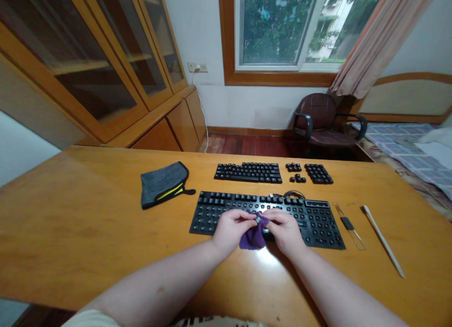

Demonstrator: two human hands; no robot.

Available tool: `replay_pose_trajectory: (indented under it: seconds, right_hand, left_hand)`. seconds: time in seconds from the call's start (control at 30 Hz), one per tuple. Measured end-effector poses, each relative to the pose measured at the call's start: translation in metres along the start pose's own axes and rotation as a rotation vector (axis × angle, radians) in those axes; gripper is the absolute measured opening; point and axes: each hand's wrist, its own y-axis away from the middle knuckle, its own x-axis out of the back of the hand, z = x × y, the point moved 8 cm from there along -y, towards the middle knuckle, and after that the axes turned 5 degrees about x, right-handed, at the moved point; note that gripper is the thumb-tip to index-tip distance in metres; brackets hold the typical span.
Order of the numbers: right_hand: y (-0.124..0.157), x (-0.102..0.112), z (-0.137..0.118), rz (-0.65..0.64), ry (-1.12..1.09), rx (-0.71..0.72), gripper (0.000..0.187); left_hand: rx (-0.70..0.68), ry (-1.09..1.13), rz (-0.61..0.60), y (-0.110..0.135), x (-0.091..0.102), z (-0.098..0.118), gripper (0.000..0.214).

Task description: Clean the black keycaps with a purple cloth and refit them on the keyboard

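Note:
Both hands meet over the front middle of a black keyboard (319, 223), whose upper row carries keycaps while much of the rest shows bare switches. My left hand (231, 230) pinches a bunched purple cloth (253, 238) between thumb and fingers. From the other side, my right hand (285, 228) is closed on the same cloth. A small greyish piece (258, 219), about keycap size, shows between the fingertips; its kind is hard to make out. The cloth's loose end hangs down over the keyboard's front edge.
Behind the keyboard lie loose black keycaps (247, 172) in rows, with a number-pad group (318, 173) to their right. A folded grey cloth (164, 182) lies left. On the right are a wire keycap puller (348, 223) and a thin pale brush-like stick (384, 242).

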Motion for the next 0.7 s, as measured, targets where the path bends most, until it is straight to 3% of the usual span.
replay_pose_trajectory:
  seconds: [0.33,0.7]
  right_hand:
    - [-0.0009,-0.0033,-0.0048,-0.035,0.079,-0.005,0.011]
    - [-0.0006,0.0,-0.0054,0.0,0.055,0.008,0.005]
  left_hand:
    - [0.026,0.085,0.021,0.0007,-0.0015,0.0025,0.01]
    - [-0.014,-0.019,0.007,0.0033,-0.0002,0.0064,0.012]
